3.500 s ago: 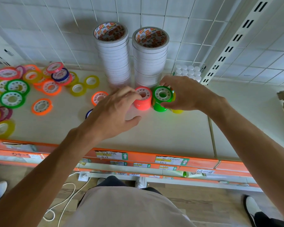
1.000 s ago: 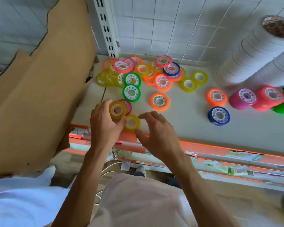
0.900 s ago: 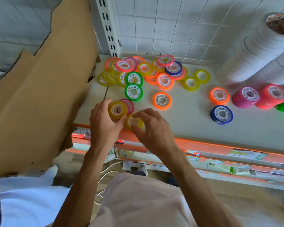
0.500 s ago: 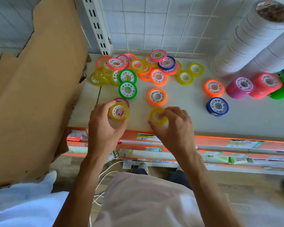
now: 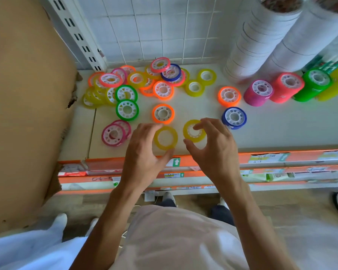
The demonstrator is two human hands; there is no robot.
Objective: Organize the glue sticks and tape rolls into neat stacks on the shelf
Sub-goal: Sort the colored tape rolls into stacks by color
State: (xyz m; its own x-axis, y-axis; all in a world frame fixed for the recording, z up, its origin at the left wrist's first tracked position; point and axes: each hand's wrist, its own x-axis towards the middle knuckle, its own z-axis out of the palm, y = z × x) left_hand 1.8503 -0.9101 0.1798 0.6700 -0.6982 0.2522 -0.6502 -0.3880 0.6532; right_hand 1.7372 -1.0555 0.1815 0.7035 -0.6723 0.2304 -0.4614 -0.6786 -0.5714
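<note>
Glossy, translucent yellow tape rolls (image 5: 165, 137) lie on a matt, smooth off-white shelf (image 5: 271, 131), near its front edge, whose orange strip (image 5: 222, 158) has a slick plastic sheen and carries paper labels (image 5: 267, 157). Other rolls (image 5: 163, 113) show shiny coloured film around white plastic cores. At the back right corner, tall stacks (image 5: 261, 38) look like matt white paper tape. Rough, torn brown cardboard (image 5: 27, 104) leans at the left edge. Behind, a white wire grid (image 5: 164, 30) and slotted painted-metal upright (image 5: 80, 34). Below, a wood-grain floor (image 5: 281, 203) and soft pale cloth (image 5: 174, 240).
</note>
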